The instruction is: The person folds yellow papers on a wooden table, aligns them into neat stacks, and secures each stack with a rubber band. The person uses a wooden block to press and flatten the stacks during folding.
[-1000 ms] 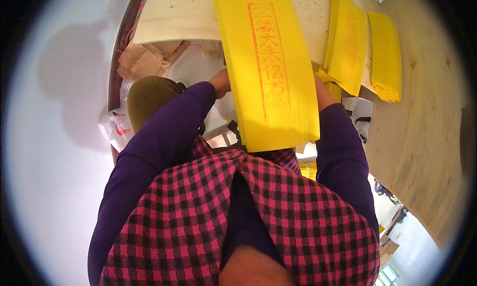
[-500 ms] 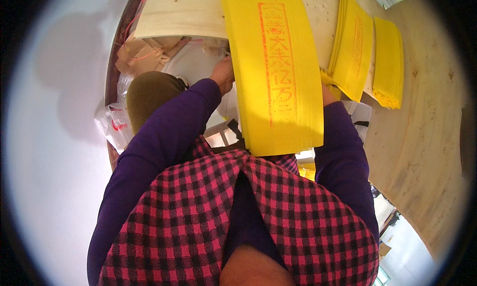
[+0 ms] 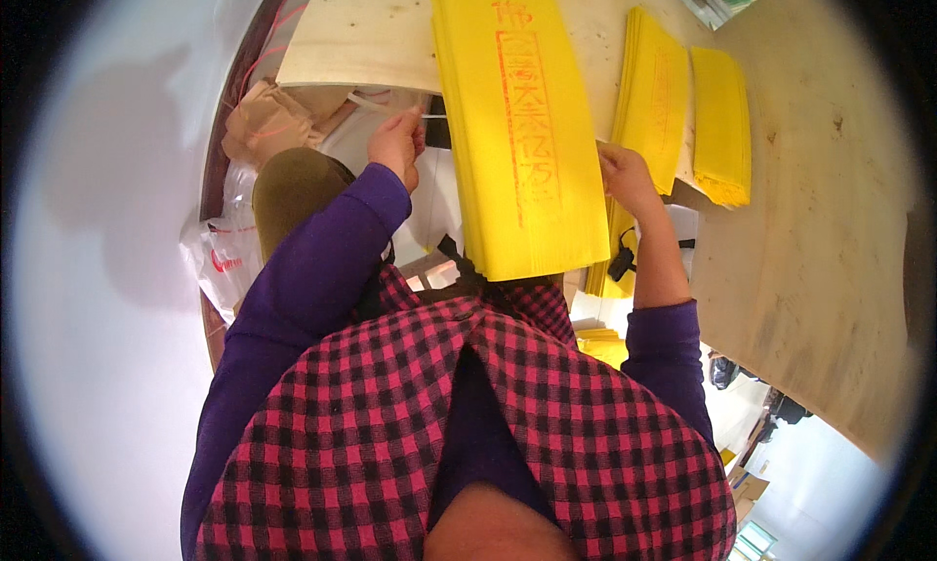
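Observation:
A tall stack of yellow paper sheets point(image 3: 517, 141) with red printing juts over the wooden table's edge toward my lap. Left of it, my left hand point(image 3: 395, 149) is closed in a pinch on a thin white strip point(image 3: 435, 117) that runs toward the underside of the stack. At the stack's right edge my right hand point(image 3: 630, 179) has its fingers curled in. Its fingertips are partly hidden by the paper, so what they hold cannot be made out.
Two smaller yellow paper stacks, one point(image 3: 652, 98) beside the other point(image 3: 720, 122), lie on the wooden table point(image 3: 810, 229) at right. Crumpled brown paper point(image 3: 268, 117) and a white plastic bag point(image 3: 223, 259) are at left, near my knee point(image 3: 298, 195). More yellow sheets point(image 3: 602, 346) show below.
My left hand has come out leftward from beside the stack, with the white strip now visible. My right hand has emerged from beneath and risen to the stack's right edge.

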The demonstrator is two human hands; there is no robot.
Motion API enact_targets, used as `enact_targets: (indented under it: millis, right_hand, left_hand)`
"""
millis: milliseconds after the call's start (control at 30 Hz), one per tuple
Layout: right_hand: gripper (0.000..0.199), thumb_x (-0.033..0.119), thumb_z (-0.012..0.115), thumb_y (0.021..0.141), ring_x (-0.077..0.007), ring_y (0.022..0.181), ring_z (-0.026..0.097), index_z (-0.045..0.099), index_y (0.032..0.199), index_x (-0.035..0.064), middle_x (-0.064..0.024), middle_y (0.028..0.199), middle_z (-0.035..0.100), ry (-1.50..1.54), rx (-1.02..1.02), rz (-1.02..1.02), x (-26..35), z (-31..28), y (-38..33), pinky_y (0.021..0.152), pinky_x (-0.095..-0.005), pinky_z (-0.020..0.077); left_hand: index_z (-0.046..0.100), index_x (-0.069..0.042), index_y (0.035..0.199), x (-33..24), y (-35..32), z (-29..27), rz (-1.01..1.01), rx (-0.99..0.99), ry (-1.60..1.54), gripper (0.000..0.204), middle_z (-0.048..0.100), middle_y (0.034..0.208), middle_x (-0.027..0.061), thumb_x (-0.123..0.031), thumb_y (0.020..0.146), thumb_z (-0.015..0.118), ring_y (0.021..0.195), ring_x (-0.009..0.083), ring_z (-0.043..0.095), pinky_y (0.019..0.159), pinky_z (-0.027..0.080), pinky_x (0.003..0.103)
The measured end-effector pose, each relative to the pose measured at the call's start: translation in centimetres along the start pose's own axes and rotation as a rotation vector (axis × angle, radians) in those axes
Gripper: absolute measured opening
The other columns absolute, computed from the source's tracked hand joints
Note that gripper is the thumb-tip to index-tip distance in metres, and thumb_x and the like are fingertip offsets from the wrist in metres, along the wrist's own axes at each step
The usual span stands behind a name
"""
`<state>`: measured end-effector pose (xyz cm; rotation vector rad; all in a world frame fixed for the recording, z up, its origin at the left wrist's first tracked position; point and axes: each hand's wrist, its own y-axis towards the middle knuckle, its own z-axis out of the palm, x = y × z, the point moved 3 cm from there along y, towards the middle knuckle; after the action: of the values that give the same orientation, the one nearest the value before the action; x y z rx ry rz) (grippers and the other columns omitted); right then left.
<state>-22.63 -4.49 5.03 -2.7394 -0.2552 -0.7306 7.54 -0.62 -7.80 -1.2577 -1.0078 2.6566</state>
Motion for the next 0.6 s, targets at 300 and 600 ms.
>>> enact_targets:
  millis: [300,600]
  right_hand:
    - [0.017,0.01,0.05,0.088,-0.0081,0.055,0.048,0.06,0.099,0.0017,0.0009,0.066,0.052,0.476,0.035,0.08,5.8,-6.2,3.2,0.054,-0.0219,0.0466]
    - [0.028,0.011,0.049,0.09,-0.017,0.083,0.065,0.056,0.112,-0.0053,-0.0159,0.099,0.064,0.915,0.368,-0.114,11.2,-7.2,4.7,0.074,-0.0273,0.0548]
  left_hand:
    - [0.063,-0.008,0.102,-1.2,-1.3,0.8,0.06,0.083,-0.153,0.019,0.059,0.074,0.0003,-0.021,0.089,0.06,0.06,0.0096,0.048,0.059,0.042,0.023]
    - [0.067,-0.004,0.099,-3.0,-2.6,1.6,0.347,0.074,0.015,0.018,0.057,0.072,-0.002,-0.016,0.09,0.058,0.062,0.0075,0.047,0.059,0.039,0.022]
